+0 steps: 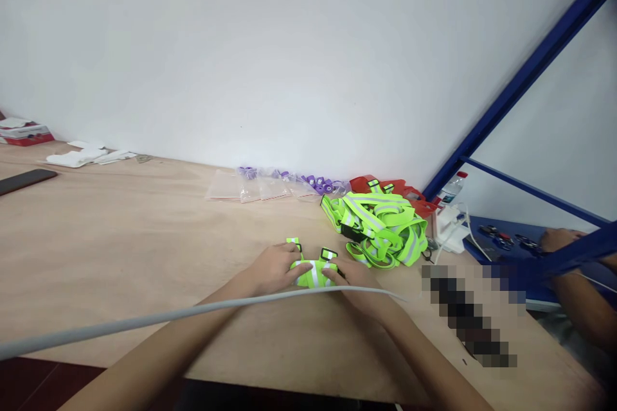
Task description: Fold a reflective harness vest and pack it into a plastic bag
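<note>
A folded neon-yellow reflective strap [314,274] with silver stripes and black buckles lies on the wooden table [144,257] in front of me. My left hand [276,268] grips its left side, thumb across the top. On the right side, my right hand [354,276] holds it with thumb and fingers. Just beyond my right hand is a heap of the same reflective straps [385,225], tangled together with black buckles among them.
Clear plastic bags [270,187] and purple rolls [321,184] lie along the wall, beside a red bag [409,191]. A white cable [193,311] crosses before my forearms. At right stand a bottle [453,189] and blue frame [520,77]; another person's hand [562,239] is beyond it.
</note>
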Action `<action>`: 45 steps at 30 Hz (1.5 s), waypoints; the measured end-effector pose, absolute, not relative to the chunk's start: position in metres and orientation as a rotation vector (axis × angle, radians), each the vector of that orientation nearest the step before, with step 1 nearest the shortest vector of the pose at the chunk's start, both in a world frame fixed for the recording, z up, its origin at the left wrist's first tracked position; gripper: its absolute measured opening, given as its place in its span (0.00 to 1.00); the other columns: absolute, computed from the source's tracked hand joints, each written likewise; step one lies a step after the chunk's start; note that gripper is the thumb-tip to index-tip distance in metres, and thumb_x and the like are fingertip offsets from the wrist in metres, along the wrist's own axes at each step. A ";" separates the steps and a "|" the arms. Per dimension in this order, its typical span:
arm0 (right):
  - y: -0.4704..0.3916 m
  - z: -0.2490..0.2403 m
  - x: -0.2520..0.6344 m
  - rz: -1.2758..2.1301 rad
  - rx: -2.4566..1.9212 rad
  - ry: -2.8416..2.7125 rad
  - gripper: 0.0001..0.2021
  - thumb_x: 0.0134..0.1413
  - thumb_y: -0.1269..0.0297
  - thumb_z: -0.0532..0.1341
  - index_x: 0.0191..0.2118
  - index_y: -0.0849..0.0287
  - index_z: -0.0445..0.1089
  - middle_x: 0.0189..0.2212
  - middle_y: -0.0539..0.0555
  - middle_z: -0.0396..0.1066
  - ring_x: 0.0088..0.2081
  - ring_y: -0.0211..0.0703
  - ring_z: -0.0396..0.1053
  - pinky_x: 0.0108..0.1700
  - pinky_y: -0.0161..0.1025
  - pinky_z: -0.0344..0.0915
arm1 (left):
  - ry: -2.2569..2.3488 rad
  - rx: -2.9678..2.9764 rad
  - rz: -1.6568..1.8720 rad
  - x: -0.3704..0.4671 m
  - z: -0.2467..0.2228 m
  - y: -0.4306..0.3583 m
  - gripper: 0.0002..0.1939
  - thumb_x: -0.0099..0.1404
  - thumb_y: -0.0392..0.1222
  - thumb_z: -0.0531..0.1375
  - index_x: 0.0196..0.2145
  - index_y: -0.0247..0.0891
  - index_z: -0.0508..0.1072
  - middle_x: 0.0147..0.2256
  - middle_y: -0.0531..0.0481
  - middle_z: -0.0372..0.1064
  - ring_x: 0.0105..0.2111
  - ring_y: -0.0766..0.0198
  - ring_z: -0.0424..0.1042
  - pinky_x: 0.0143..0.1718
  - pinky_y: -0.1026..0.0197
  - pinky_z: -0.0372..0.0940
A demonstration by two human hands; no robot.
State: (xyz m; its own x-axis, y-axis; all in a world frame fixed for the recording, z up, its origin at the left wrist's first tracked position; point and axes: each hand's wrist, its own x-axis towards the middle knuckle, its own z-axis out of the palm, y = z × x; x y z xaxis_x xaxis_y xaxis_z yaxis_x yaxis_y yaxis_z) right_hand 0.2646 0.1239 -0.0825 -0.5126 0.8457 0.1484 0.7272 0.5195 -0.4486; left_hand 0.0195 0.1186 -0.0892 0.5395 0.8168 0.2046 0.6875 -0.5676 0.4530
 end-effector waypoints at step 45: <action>0.168 -0.123 0.253 0.162 -1.658 -2.316 0.14 0.68 0.54 0.57 0.43 0.57 0.75 0.43 0.59 0.74 0.48 0.54 0.72 0.47 0.44 0.65 | 1.955 2.388 0.258 0.045 -0.099 0.153 0.22 0.76 0.55 0.50 0.47 0.34 0.73 0.49 0.37 0.71 0.51 0.45 0.68 0.49 0.47 0.62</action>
